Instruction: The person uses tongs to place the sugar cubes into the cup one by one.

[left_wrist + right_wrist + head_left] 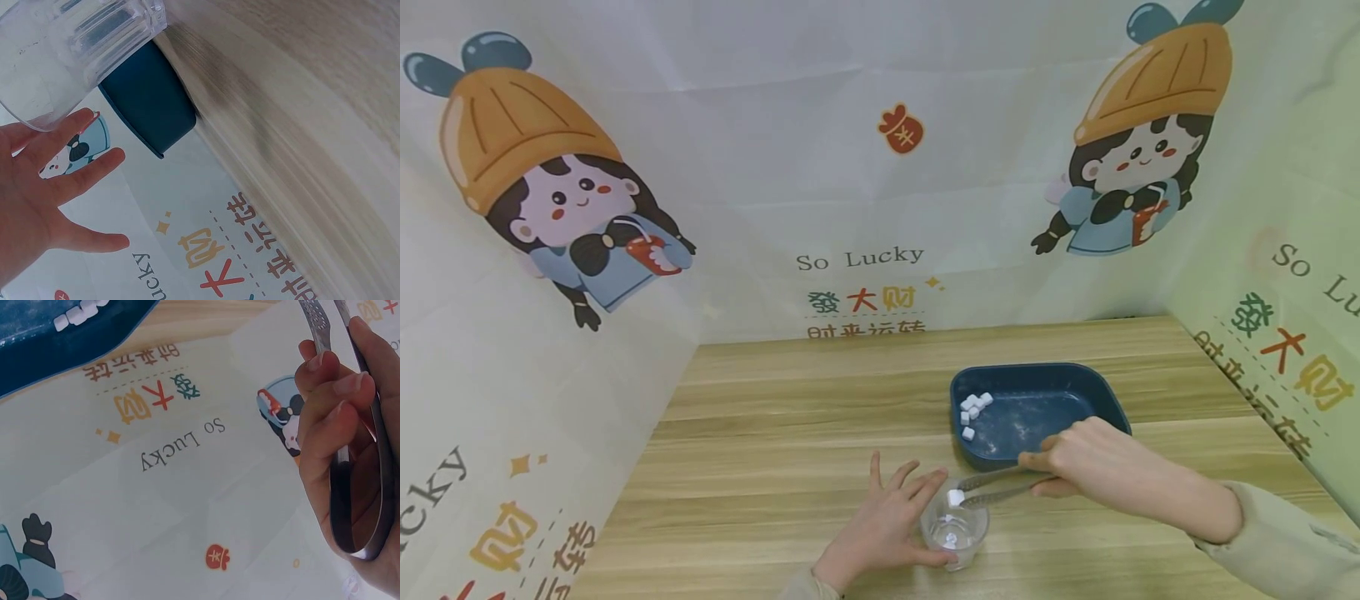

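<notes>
A clear plastic cup [976, 529] stands on the table, and my left hand [880, 523] holds it between thumb and index finger. The other left fingers are spread away from the cup [44, 69]. My right hand [1097, 468] grips a pair of metal tongs [381, 469] around its arms. Between the tong tips a white cube [955, 497] is pinched above the cup's mouth. Something small and white shows inside the cup, too blurred to make out. Behind the cup is a dark blue tray [1026, 417] with several white cubes [973, 406] at its left end.
The wooden table [775, 433] extends to the left of the hands. A pale printed sheet [760, 167] with cartoon figures and lettering stands as walls at the back and both sides. The tray's front wall [992, 463] lies close to the tongs.
</notes>
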Tool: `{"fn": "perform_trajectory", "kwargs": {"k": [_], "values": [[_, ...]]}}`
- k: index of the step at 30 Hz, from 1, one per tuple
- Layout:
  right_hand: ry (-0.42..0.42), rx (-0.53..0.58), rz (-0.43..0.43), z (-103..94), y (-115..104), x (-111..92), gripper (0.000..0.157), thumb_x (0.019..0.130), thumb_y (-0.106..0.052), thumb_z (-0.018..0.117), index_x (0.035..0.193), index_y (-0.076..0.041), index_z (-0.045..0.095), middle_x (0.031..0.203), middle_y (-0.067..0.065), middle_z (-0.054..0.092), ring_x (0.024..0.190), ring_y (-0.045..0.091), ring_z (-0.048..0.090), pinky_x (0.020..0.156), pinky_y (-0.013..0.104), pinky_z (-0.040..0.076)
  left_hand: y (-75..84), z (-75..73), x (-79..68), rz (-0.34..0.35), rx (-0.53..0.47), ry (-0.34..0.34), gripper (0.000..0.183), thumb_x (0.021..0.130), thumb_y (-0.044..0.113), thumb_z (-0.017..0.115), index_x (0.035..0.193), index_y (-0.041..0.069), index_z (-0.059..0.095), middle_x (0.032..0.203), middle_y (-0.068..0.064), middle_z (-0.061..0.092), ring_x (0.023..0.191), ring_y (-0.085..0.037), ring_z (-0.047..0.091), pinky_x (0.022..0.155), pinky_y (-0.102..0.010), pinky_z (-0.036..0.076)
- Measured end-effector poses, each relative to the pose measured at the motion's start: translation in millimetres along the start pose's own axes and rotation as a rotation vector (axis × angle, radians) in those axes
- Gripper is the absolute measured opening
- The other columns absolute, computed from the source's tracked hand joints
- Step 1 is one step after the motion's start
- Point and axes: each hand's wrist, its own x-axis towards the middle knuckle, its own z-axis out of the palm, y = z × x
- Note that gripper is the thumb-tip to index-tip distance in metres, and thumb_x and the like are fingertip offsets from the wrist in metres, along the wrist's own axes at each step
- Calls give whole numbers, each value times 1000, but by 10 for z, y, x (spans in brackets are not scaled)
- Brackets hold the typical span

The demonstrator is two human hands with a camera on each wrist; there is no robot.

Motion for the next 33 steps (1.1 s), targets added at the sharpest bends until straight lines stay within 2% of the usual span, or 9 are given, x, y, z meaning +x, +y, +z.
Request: {"fn": "perform_trajectory", "kwargs": {"k": [5, 11, 20, 33], "values": [[-33, 13, 17, 1, -14, 9, 27, 73, -37, 66, 92, -18, 70, 61, -9, 61, 41, -4, 33, 36, 12, 21, 4, -9, 6, -2, 5, -7, 93, 65, 75, 51, 136, 15, 37, 133, 6, 48, 123, -27, 42, 95, -70, 17], [-25, 8, 7, 7, -16, 6, 25, 73, -37, 66, 90, -19, 69, 59, -10, 59, 41, -2, 38, 36, 13, 23, 8, -1, 8, 1, 12, -2, 94, 65, 75, 51, 136, 15, 37, 132, 6, 49, 123, -26, 43, 95, -70, 17], [-21, 30, 7, 4, -12, 4, 26, 73, -37, 66, 91, -19, 69, 60, -10, 60, 41, -3, 38, 37, 12, 22, -3, 28, 6, 3, 3, 27, 94, 64, 75, 53, 135, 15, 38, 131, 7, 50, 121, -27, 45, 95, -70, 17], [-38, 47, 20, -22, -18, -6, 28, 75, -39, 64, 93, -19, 69, 63, -10, 61, 42, -4, 38, 37, 12, 24, -4, 1, 10, -5, -14, -10, 92, 66, 75, 51, 135, 16, 37, 133, 7, 48, 122, -26, 44, 95, -69, 17]]}}
